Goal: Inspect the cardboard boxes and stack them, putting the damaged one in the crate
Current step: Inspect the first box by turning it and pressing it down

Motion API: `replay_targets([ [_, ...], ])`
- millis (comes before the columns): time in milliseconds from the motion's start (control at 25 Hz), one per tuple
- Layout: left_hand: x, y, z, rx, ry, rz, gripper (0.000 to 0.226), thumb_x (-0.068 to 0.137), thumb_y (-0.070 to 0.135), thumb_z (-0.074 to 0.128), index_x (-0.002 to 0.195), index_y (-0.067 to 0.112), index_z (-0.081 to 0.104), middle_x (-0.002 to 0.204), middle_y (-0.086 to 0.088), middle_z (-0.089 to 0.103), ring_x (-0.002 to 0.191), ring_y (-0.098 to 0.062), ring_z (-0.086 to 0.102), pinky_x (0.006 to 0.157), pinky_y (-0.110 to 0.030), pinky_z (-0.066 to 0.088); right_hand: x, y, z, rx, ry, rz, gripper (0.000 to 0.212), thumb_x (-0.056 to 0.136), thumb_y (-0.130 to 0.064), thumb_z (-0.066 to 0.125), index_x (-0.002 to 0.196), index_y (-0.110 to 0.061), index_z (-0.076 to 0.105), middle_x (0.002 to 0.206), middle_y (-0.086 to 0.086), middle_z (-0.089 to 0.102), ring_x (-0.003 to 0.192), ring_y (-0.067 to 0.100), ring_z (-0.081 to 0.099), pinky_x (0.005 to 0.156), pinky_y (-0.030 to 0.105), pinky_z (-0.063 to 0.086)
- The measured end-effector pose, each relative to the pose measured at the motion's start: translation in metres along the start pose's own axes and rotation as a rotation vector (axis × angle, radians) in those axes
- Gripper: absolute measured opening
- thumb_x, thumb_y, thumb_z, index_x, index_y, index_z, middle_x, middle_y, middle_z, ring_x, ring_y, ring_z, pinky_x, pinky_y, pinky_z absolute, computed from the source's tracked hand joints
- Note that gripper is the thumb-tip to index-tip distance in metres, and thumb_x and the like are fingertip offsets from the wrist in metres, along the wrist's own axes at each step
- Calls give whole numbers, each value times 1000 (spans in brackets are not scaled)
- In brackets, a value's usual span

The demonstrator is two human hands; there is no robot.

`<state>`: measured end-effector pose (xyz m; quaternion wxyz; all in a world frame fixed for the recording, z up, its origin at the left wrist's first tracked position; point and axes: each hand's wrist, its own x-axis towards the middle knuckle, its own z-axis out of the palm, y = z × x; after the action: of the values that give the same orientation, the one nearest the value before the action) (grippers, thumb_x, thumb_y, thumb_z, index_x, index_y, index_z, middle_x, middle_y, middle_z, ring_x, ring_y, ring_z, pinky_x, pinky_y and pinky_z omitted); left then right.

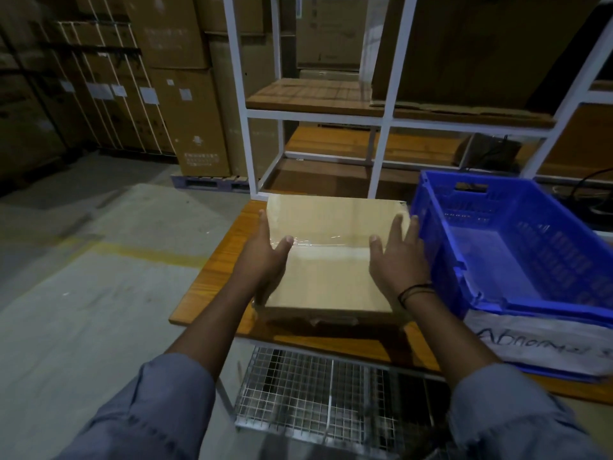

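A flat cardboard box [331,247] with clear tape across its top lies on the wooden table [215,277]. Its front edge looks torn or scuffed near the bottom. My left hand [265,257] lies against the box's left side, fingers straight along the edge and thumb on top. My right hand [398,257] is on the box's right side, fingers straight and spread, thumb over the top. Right beside it stands a blue plastic crate [441,260] with nothing inside, bearing a white label with handwriting.
A white metal shelf frame [384,121] with wooden boards stands behind the table. Stacked cartons on a pallet [199,180] fill the back left. A wire mesh rack [315,390] sits under the table. Concrete floor spreads to the left.
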<state>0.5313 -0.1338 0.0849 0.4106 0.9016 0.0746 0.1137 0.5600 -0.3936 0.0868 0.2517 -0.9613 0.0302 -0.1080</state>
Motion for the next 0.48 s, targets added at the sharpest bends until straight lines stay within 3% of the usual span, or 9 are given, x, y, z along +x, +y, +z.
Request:
replay_targets([
  [80, 2, 12, 9, 340, -95, -67, 70, 109, 44, 38, 165, 22, 5, 167, -21, 20, 149, -40, 33, 112, -50, 39, -2, -9, 9, -177, -168, -36, 73, 105, -59, 25, 165, -21, 11, 173, 7, -5, 156, 44, 4, 123, 62, 19],
  [200, 0, 16, 31, 635, -250, -43, 62, 108, 51, 16, 165, 29, 6, 172, -12, -8, 154, -52, -5, 123, -68, 5, -4, -23, 20, -295, -314, -76, 71, 106, -58, 18, 165, -19, 14, 173, 8, 2, 157, 42, -4, 123, 65, 2],
  [280, 2, 10, 36, 662, -217, 24, 65, 106, 58, 11, 165, 32, 5, 173, -6, -7, 154, -50, -14, 121, -65, -9, -5, -37, 26, -324, -341, -156, 69, 107, -55, 18, 165, -18, 12, 173, 8, 2, 159, 36, -3, 125, 62, -3],
  [480, 8, 3, 39, 722, -218, 122, 68, 105, 61, 11, 166, 30, 4, 173, -6, -5, 156, -43, -12, 124, -60, -9, -10, -52, 41, -342, -379, -381, 67, 109, -52, 16, 165, -16, 10, 174, 7, 3, 160, 27, 1, 128, 52, 2],
])
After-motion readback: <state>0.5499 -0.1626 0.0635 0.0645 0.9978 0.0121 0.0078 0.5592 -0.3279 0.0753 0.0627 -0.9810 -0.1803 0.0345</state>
